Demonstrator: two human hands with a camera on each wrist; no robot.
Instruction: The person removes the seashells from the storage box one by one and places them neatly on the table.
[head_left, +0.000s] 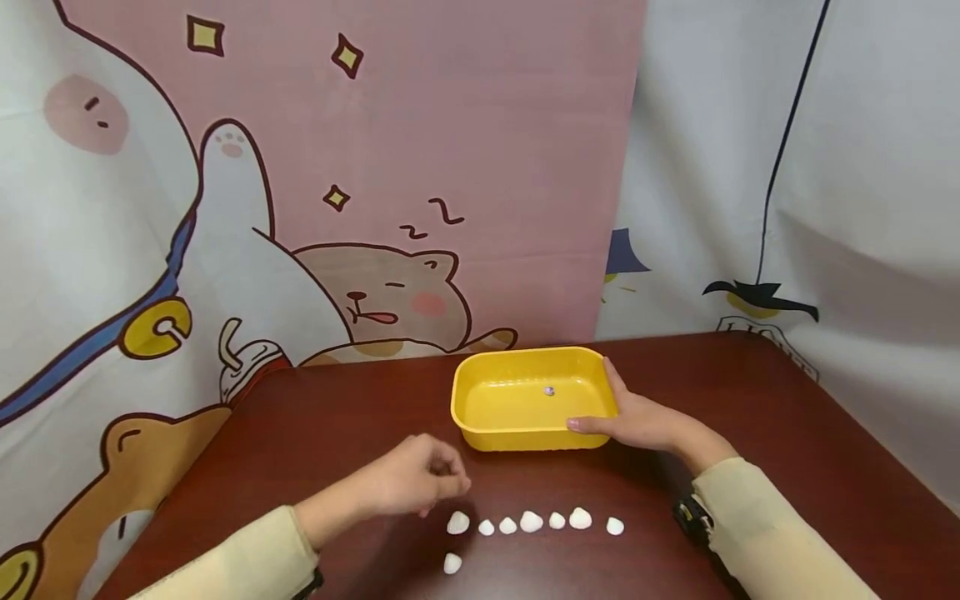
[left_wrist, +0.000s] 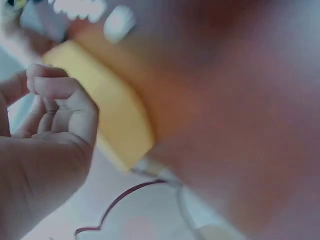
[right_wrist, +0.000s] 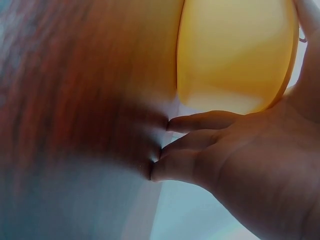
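Observation:
My left hand [head_left: 423, 477] hovers over the table just above the left end of a row of white seashells [head_left: 531, 522]. Its fingers are curled in, thumb close to the index finger [left_wrist: 60, 86]; nothing shows between them. One more shell [head_left: 452, 563] lies below the row's left end. A yellow plastic basin [head_left: 502, 442] stands behind the row, holding a small pale purplish piece [head_left: 549, 391] too tiny to identify. My right hand [head_left: 645, 421] grips the basin's right end, thumb along the front rim. In the right wrist view, the other fingers [right_wrist: 185, 162] reach down beside it to the table.
The dark reddish-brown table [head_left: 337, 400] extends to both sides of the basin. Behind it hangs a pink and white cloth [head_left: 487, 150] with cartoon animals. A black wrist strap [head_left: 693, 518] circles the right sleeve.

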